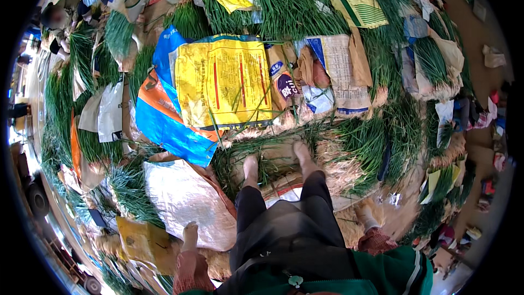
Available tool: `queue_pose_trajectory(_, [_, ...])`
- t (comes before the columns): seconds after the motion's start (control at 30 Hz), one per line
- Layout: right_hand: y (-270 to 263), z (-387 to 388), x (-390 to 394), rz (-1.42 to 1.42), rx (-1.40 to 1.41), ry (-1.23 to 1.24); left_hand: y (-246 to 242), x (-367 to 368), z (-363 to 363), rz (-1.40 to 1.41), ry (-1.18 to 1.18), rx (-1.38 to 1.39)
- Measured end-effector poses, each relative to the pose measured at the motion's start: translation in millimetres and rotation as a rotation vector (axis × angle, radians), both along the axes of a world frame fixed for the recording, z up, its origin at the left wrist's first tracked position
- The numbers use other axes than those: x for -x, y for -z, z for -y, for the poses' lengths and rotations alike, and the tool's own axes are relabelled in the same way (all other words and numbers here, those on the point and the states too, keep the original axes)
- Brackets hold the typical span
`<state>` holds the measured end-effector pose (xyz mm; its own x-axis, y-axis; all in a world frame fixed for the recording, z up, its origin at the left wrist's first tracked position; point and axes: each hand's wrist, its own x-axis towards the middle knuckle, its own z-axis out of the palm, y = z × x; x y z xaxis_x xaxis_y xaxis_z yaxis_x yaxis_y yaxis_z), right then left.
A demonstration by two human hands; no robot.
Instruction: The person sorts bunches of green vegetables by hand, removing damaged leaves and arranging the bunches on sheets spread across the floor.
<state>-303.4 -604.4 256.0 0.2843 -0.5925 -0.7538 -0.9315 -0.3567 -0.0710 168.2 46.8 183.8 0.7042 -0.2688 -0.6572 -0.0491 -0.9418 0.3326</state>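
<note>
My left hand (190, 233) hangs low on the left, over the edge of a white woven sack (184, 200); its fingers look close together, and I see nothing in them. On the right, my right hand (367, 214) is near pale onion roots (348, 229); blur hides whether it holds anything. Between my hands, my feet stand among loose green leaves. Ahead lies a yellow printed sack (225, 84) over bundled green onions, with a blue and orange sack (176, 127) beside it. To the right of my feet, a bundle of green onions (360, 143) shows its pale roots.
Stacked green onions (294, 4) fill the area ahead, partly under a pale yellow sack (358, 4). A person (61, 20) is at the upper left, and another person (470, 114) sits at the right. A vehicle wheel (38, 198) shows at the left edge.
</note>
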Motion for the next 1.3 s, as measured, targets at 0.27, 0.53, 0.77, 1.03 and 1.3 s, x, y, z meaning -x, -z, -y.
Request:
queue_pose_trajectory(0.27, [108,76,-76,0.070,-0.304,0.244,59,94,11,-0.107,0.082,-0.039])
queue_pose_trajectory(0.53, [291,66,-21,-0.160,-0.340,-0.200,181,101,169,-0.242,-0.058,-0.066])
queue_pose_trajectory(0.77, [427,42,-119,-0.132,-0.270,-0.116,354,-20,356,0.076,0.200,-0.129])
queue_pose_trajectory(1.03, [485,39,-119,-0.059,-0.216,-0.107,358,38,265,-0.024,-0.009,-0.111])
queue_pose_trajectory(1.3, [488,68,-98,0.053,-0.137,-0.104,316,60,163,-0.040,-0.533,0.244])
